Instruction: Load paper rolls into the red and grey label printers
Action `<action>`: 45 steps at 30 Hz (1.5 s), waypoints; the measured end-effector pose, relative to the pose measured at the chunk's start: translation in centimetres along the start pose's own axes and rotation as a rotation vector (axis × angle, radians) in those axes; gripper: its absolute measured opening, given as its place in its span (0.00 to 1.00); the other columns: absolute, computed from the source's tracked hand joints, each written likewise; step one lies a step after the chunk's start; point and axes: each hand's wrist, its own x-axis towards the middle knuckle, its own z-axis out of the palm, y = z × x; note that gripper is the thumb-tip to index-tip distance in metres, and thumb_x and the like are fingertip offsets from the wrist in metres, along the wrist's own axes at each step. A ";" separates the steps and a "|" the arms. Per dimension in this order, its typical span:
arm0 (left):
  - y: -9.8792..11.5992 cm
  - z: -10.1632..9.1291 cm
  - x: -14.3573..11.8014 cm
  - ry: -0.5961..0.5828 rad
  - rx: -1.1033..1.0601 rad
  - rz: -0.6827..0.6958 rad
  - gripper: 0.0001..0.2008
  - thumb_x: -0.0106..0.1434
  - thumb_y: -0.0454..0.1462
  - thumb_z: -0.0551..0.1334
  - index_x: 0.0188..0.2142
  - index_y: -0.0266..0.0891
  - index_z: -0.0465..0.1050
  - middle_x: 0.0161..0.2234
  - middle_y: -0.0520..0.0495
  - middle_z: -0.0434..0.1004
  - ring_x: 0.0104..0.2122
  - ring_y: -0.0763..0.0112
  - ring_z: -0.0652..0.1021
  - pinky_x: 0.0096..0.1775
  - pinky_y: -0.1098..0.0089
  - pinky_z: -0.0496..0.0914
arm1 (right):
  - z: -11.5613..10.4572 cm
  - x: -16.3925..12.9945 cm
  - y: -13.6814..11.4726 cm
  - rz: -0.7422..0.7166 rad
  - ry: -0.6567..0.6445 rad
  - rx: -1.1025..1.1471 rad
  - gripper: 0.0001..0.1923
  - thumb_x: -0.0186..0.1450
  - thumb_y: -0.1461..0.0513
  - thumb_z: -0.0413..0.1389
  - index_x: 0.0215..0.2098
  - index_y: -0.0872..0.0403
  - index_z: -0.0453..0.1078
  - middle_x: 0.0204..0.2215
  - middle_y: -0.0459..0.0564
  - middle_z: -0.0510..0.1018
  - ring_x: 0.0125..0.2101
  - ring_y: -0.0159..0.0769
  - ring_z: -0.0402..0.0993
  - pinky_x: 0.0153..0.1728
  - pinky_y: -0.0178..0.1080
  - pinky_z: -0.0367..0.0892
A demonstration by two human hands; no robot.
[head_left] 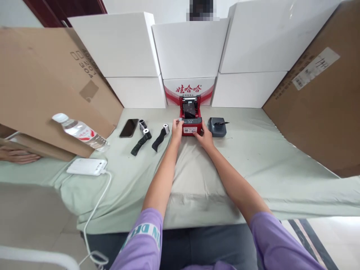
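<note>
A small red label printer (191, 117) stands on the pale green cloth, its lid raised and a black roll showing inside. My left hand (177, 129) grips its front left corner. My right hand (204, 137) rests against its front right side. Just right of the printer sits a dark grey printer (217, 126). To the left lie two paper rolls with black tape trailing, one (141, 140) nearer the phone and one (161, 137) nearer my left hand, plus a third small roll (142, 125).
A black phone (129, 128), a tilted water bottle (81, 132) and a white power bank (87, 166) with a cable lie at the left. White boxes (191, 48) wall the back, brown cardboard (323, 93) flanks both sides. Another person's hand (17, 155) shows at far left.
</note>
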 end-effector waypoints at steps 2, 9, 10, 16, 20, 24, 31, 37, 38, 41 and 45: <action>1.2 -0.3 -1.5 0.009 0.001 0.005 0.09 0.62 0.43 0.65 0.40 0.44 0.69 0.38 0.50 0.77 0.42 0.65 0.80 0.46 0.67 0.73 | -0.4 -0.6 -0.9 -0.015 0.042 0.016 0.49 0.62 0.50 0.63 0.76 0.53 0.52 0.67 0.57 0.72 0.63 0.51 0.74 0.63 0.52 0.72; 5.7 -2.9 -7.7 0.024 0.080 0.086 0.06 0.61 0.39 0.63 0.38 0.43 0.69 0.34 0.51 0.79 0.38 0.66 0.79 0.42 0.69 0.69 | -2.2 -4.8 -6.0 -0.101 0.036 0.046 0.52 0.60 0.46 0.67 0.76 0.49 0.53 0.54 0.52 0.83 0.54 0.49 0.81 0.57 0.55 0.78; 6.0 -3.4 -8.7 0.028 0.085 0.090 0.06 0.62 0.39 0.63 0.38 0.43 0.69 0.35 0.51 0.79 0.38 0.66 0.79 0.42 0.69 0.69 | -2.4 -5.8 -6.7 -0.104 0.029 0.035 0.51 0.61 0.46 0.66 0.76 0.47 0.53 0.55 0.51 0.82 0.54 0.49 0.81 0.57 0.55 0.79; 4.4 -5.4 -14.5 0.074 0.073 0.105 0.13 0.70 0.49 0.58 0.39 0.43 0.70 0.37 0.48 0.77 0.40 0.65 0.77 0.43 0.68 0.68 | -2.9 -11.7 -7.8 -0.071 -0.005 -0.027 0.46 0.64 0.49 0.65 0.75 0.47 0.56 0.65 0.54 0.74 0.55 0.53 0.81 0.57 0.55 0.79; 3.5 -6.1 -15.3 0.068 0.085 0.052 0.12 0.67 0.47 0.60 0.36 0.42 0.72 0.35 0.48 0.75 0.37 0.66 0.75 0.40 0.69 0.67 | -2.3 -13.8 -6.2 -0.026 0.006 -0.044 0.45 0.65 0.48 0.64 0.75 0.49 0.56 0.68 0.58 0.71 0.53 0.53 0.82 0.56 0.56 0.79; 3.9 -7.1 -14.1 0.009 -0.034 -0.085 0.08 0.59 0.42 0.65 0.33 0.40 0.73 0.32 0.49 0.75 0.34 0.68 0.75 0.36 0.70 0.67 | -1.7 -14.1 -5.0 -0.061 0.028 -0.138 0.46 0.65 0.49 0.64 0.75 0.51 0.54 0.66 0.62 0.72 0.54 0.55 0.80 0.54 0.58 0.79; 4.0 -7.5 -12.0 0.000 -0.130 -0.259 0.09 0.51 0.38 0.64 0.33 0.40 0.71 0.32 0.52 0.73 0.33 0.72 0.73 0.36 0.71 0.65 | -1.4 -13.6 -4.5 -0.167 0.031 -0.222 0.48 0.64 0.48 0.65 0.74 0.53 0.51 0.61 0.67 0.70 0.57 0.55 0.74 0.53 0.57 0.78; 4.4 -7.8 -11.2 -0.049 -0.094 -0.311 0.11 0.49 0.36 0.63 0.34 0.42 0.72 0.33 0.52 0.74 0.34 0.71 0.73 0.34 0.72 0.64 | -1.8 -13.8 -4.9 -0.183 0.025 -0.138 0.38 0.69 0.47 0.57 0.72 0.51 0.55 0.61 0.63 0.69 0.59 0.52 0.71 0.55 0.53 0.75; 4.4 -7.9 -11.1 -0.062 -0.090 -0.309 0.11 0.49 0.36 0.63 0.34 0.42 0.72 0.33 0.52 0.74 0.34 0.71 0.74 0.34 0.72 0.65 | -1.9 -13.8 -5.1 -0.170 0.023 -0.116 0.35 0.71 0.47 0.54 0.71 0.51 0.56 0.62 0.62 0.70 0.59 0.51 0.71 0.55 0.52 0.75; 4.4 -8.0 -11.2 -0.076 -0.076 -0.288 0.11 0.49 0.36 0.63 0.35 0.42 0.73 0.33 0.52 0.75 0.34 0.71 0.74 0.34 0.72 0.66 | -2.5 -13.4 -6.1 -0.143 0.034 -0.101 0.29 0.73 0.48 0.49 0.68 0.50 0.62 0.61 0.61 0.72 0.57 0.48 0.73 0.54 0.50 0.75; 4.3 -8.1 -11.1 -0.081 -0.063 -0.282 0.12 0.50 0.37 0.64 0.36 0.42 0.75 0.35 0.51 0.76 0.36 0.70 0.76 0.34 0.72 0.68 | -3.7 -10.0 -7.9 -0.143 0.063 -0.161 0.22 0.75 0.53 0.44 0.50 0.52 0.77 0.50 0.58 0.81 0.52 0.46 0.78 0.53 0.47 0.73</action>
